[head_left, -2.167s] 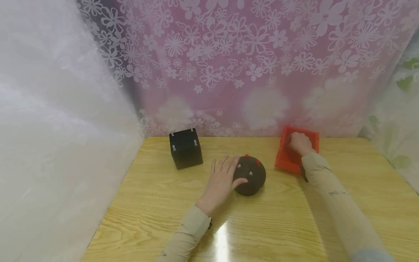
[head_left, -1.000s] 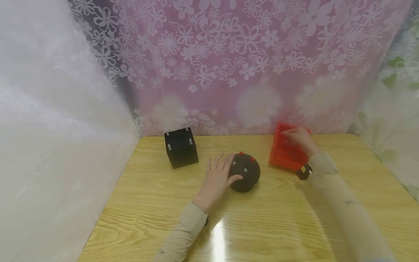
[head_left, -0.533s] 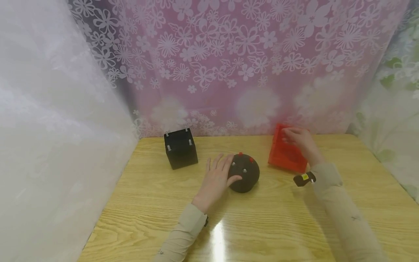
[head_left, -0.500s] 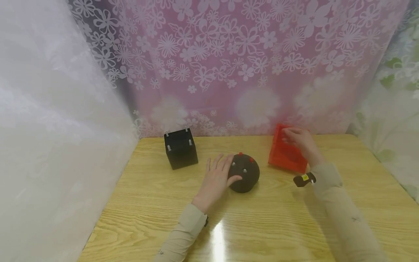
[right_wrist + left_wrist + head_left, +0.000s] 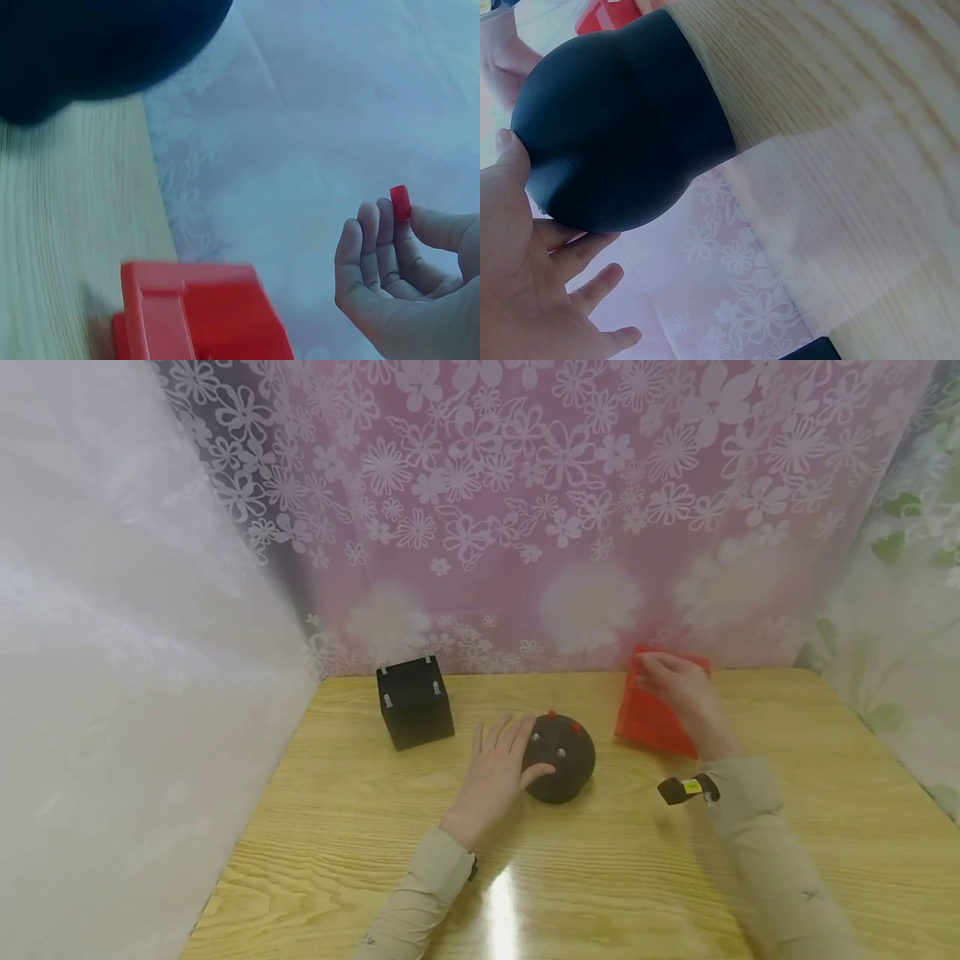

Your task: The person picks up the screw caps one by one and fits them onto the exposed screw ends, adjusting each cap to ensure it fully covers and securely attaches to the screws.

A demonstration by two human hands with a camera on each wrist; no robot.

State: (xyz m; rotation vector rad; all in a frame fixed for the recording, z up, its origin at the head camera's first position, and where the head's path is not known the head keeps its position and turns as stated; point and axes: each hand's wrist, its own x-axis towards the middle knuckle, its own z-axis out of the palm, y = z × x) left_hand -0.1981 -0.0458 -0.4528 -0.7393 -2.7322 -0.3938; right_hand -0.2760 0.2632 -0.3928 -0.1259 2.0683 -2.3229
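Note:
A black dome-shaped body (image 5: 566, 781) stands on the table in front of me. Two red caps (image 5: 576, 727) and two bare silver posts (image 5: 561, 752) show on its top. My left hand (image 5: 487, 785) holds its left side; in the left wrist view the thumb and first fingers span the dome (image 5: 607, 135), while the other fingers stay off it. At the right, my right hand (image 5: 688, 697) is raised over a red open box (image 5: 652, 727). Thumb and forefinger pinch a small red cap (image 5: 400, 202), seen clearly in the right wrist view.
A black cube-shaped block (image 5: 416, 718) with silver posts at its top corners stands at the back left. Behind the wooden table (image 5: 375, 860) hangs a pink flowered curtain (image 5: 487, 527), right at the back edge.
My right hand has come up out of the red box and drawn slightly nearer, with the small red cap between its fingertips. The left hand keeps its hold on the dome.

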